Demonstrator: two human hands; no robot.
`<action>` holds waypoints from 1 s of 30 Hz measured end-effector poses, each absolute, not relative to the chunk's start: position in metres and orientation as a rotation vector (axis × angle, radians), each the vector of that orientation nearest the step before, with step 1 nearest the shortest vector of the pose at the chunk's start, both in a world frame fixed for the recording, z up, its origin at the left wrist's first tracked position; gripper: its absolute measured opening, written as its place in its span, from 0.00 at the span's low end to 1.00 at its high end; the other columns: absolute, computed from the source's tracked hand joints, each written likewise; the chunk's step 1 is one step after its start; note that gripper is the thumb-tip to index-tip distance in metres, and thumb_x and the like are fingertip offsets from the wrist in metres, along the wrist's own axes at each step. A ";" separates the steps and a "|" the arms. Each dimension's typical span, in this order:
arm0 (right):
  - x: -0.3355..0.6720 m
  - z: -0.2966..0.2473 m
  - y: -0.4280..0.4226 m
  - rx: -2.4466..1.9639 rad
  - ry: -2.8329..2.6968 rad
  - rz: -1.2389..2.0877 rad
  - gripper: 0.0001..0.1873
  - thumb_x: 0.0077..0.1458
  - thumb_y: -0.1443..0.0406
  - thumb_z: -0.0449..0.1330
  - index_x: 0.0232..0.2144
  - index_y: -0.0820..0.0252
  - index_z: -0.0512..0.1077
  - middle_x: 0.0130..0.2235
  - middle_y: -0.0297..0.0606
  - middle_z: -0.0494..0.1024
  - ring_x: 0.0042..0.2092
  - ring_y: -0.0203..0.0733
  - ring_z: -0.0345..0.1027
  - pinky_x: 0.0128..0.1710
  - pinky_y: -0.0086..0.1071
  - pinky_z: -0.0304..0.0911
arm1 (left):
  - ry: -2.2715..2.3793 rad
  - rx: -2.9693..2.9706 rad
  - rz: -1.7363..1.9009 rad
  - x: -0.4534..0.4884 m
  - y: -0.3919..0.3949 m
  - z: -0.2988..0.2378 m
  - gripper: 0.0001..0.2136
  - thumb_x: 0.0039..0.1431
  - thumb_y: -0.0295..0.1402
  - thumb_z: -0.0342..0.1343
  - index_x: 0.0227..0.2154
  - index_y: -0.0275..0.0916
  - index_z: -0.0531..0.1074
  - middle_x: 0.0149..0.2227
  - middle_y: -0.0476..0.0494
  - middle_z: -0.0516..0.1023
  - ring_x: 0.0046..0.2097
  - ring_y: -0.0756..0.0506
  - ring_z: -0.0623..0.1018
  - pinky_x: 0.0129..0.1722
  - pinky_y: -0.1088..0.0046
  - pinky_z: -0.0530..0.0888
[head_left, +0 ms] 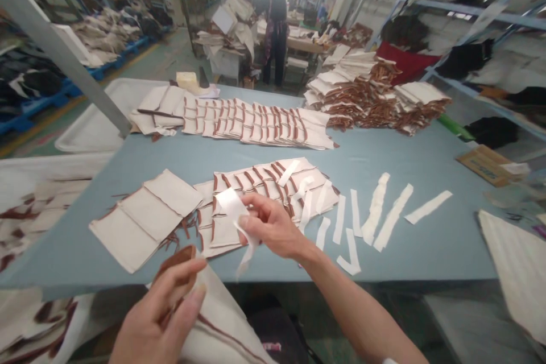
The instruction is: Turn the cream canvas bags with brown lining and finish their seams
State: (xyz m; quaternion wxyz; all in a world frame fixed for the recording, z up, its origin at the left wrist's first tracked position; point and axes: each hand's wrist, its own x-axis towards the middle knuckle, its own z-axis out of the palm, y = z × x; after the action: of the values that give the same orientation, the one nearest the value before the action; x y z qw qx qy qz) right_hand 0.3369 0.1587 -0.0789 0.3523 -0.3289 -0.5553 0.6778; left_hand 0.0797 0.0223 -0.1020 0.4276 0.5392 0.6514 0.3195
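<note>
With our right hand we pinch a glossy white flat strip, the grip clamped on it between thumb and fingers; its lower end hangs twisted beneath our fingers. We hold it above the tabletop, in front of an overlapping row of cream cloth panels with brown edging.

Our left hand is lower, at the near edge of the pale blue-green tabletop. There the grip is closed on a cream cloth piece with brown trim, which slopes down toward us past the edge.

Just beyond our left hand we see a rectangular cream cloth panel with two cross seams, lying flat at a slant, with narrow brown strips by its right side. To the right of our right hand, loose off-white strips lie scattered, some of them across the row. Farther back we have a longer overlapping row of cream, brown-edged panels and, to its right, a tall heap of cream and brown cloth pieces.
</note>
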 end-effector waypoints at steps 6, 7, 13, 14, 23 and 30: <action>0.317 -0.049 0.088 -0.731 -1.332 1.966 0.21 0.66 0.56 0.68 0.57 0.55 0.74 0.27 0.25 0.75 0.25 0.33 0.64 0.28 0.27 0.65 | 1.451 1.055 0.966 0.118 0.029 -0.037 0.29 0.59 0.63 0.71 0.49 0.42 0.87 0.40 0.43 0.93 0.37 0.38 0.89 0.39 0.70 0.86; 0.315 -0.045 0.080 -0.744 -1.350 1.964 0.22 0.66 0.57 0.68 0.58 0.56 0.74 0.27 0.25 0.75 0.25 0.33 0.64 0.28 0.27 0.65 | 1.446 1.019 0.957 0.120 0.024 -0.030 0.28 0.58 0.62 0.71 0.47 0.41 0.88 0.37 0.44 0.92 0.34 0.39 0.88 0.36 0.70 0.85; 0.304 -0.029 0.048 -0.831 -1.525 1.901 0.26 0.64 0.64 0.64 0.64 0.59 0.74 0.27 0.24 0.73 0.25 0.31 0.60 0.26 0.25 0.58 | 1.477 0.917 0.997 0.107 -0.003 -0.008 0.20 0.58 0.54 0.72 0.39 0.40 0.86 0.24 0.49 0.81 0.26 0.44 0.79 0.25 0.75 0.74; 0.302 -0.028 0.045 -0.837 -1.556 1.899 0.27 0.65 0.64 0.64 0.65 0.59 0.74 0.27 0.24 0.73 0.24 0.31 0.59 0.25 0.25 0.58 | 1.490 0.940 1.001 0.104 -0.006 -0.007 0.19 0.58 0.52 0.71 0.36 0.40 0.85 0.24 0.50 0.80 0.26 0.45 0.77 0.24 0.76 0.72; 0.274 -0.014 0.013 -1.023 -1.687 0.488 0.04 0.71 0.68 0.64 0.44 0.56 0.79 0.41 0.38 0.88 0.43 0.42 0.82 0.46 0.35 0.77 | 1.634 1.151 1.061 0.081 -0.032 -0.004 0.19 0.64 0.53 0.64 0.28 0.42 0.77 0.24 0.51 0.75 0.26 0.47 0.70 0.26 0.75 0.65; 0.238 -0.018 -0.016 -0.906 -1.852 0.378 0.09 0.74 0.69 0.60 0.49 0.62 0.81 0.46 0.47 0.91 0.47 0.49 0.86 0.51 0.41 0.81 | 1.737 1.328 1.182 0.088 -0.042 -0.005 0.17 0.66 0.46 0.60 0.25 0.43 0.77 0.26 0.52 0.74 0.28 0.48 0.70 0.30 0.73 0.67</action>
State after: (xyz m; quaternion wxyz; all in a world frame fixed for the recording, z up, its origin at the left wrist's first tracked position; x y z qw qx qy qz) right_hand 0.2382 -0.0159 -0.0176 0.4993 -0.3743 -0.7656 0.1564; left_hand 0.0880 -0.0416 -0.0050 0.3221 0.5058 0.6615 0.4503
